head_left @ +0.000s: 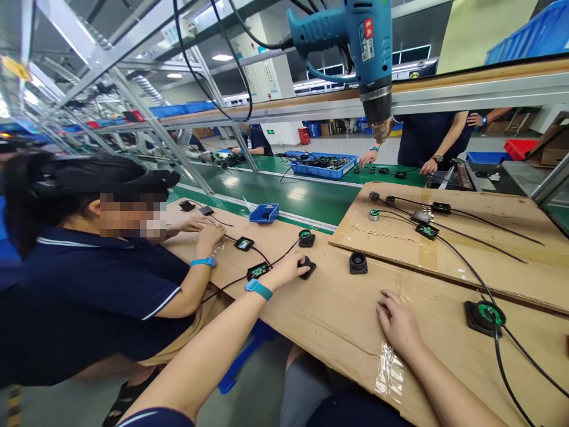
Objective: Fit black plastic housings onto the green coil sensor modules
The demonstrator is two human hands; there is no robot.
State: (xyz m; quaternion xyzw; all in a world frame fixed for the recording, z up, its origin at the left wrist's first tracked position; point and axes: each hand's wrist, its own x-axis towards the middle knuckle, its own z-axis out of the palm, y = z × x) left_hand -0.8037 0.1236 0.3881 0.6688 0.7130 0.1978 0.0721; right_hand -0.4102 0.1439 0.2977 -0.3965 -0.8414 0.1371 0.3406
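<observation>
Left hand (pixel 288 268) closed over black module (pixel 306 266) at frame centre; right hand (pixel 397 320) open, flat on counter (pixel 338 320); tugging could snag its cable (pixel 284 256)

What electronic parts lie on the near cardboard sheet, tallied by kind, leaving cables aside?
Green-topped housings: 2
Plain black housings: 2, one under the left hand
Green-faced circuit boards: 2
Flat black modules: 2
Total: 8

I can't read any text: the heat gun's (pixel 355 35) red-and-white label (pixel 367 38) is too small to make out.
</observation>
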